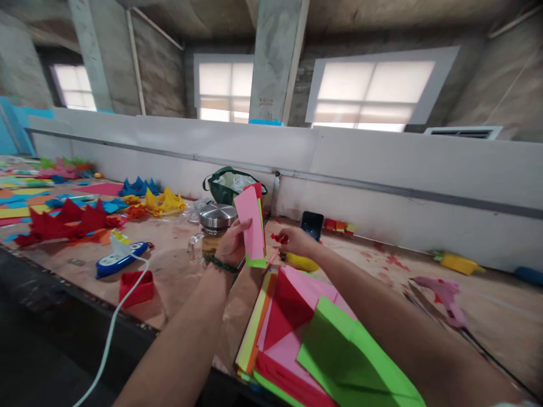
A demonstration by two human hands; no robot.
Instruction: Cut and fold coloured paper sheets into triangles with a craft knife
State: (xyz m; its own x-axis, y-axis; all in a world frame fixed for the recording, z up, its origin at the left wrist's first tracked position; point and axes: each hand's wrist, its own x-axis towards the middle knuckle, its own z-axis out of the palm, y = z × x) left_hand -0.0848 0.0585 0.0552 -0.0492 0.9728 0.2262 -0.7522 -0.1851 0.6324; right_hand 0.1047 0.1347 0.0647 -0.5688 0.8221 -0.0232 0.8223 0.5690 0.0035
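Note:
Strips of pink, green and red sheet (pixel 253 229) stand upright in my left hand (pixel 234 243), its thumb pressed on the pink face. Just right of them, my right hand (pixel 292 240) pinches a small red piece (pixel 279 238) over the table. Below my hands lies a stack of coloured sheets (pixel 292 339), with a green sheet (pixel 343 350) on top at the right. A glass mug with a metal lid (pixel 216 217) stands directly left of my left hand. A banana-like yellow item (pixel 302 262) lies under my right wrist.
On the left are a power strip (pixel 121 259) with a white cable, a red box (pixel 136 288), and red (pixel 70 221), yellow (pixel 164 202) and blue crowns. A green bag (pixel 231 183) and phone (pixel 312 223) stand behind. A pink glue gun (pixel 445 297) lies right.

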